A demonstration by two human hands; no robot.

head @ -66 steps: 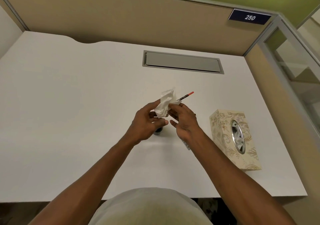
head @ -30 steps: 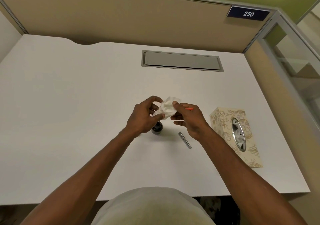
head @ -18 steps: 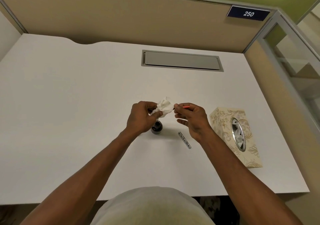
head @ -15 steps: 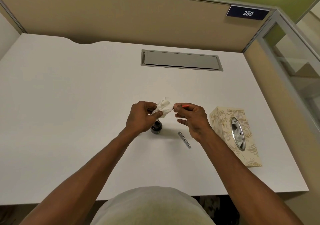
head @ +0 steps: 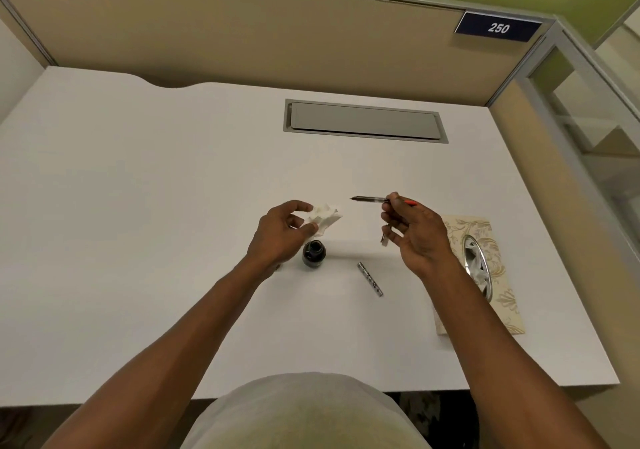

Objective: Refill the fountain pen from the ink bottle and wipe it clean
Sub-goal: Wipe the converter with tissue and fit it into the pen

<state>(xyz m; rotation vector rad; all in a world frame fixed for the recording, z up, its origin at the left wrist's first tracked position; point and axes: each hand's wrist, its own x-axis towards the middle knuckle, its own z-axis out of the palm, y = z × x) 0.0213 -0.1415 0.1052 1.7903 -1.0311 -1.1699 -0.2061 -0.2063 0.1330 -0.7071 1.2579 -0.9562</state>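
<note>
A small dark blue sign (head: 498, 27) on the top of the tan wall behind the desk read "250" in white. No other words could be read, not on the bottle and not on the box.

The two hands were held up over the white desk (head: 138, 206), with a gap between them. The left hand (head: 282, 232) pinched a crumpled white tissue (head: 323, 217) between its thumb and fingers. The right hand (head: 414, 230) pinched the fountain pen (head: 370, 199) near its back end. The pen lay almost flat in the air, its tip pointing left toward the tissue but not touching it. A bit of red showed at the pen's other end, past the fingers.

The open ink bottle (head: 313, 254) stood on the desk just below the left hand. A thin silver pen part (head: 370, 279) lay flat on the desk between the two arms, near the bottle. A flowery tissue box (head: 485, 268) sat on the desk behind the right hand. A gray flap (head: 363, 120) was set into the desk farther back.
</note>
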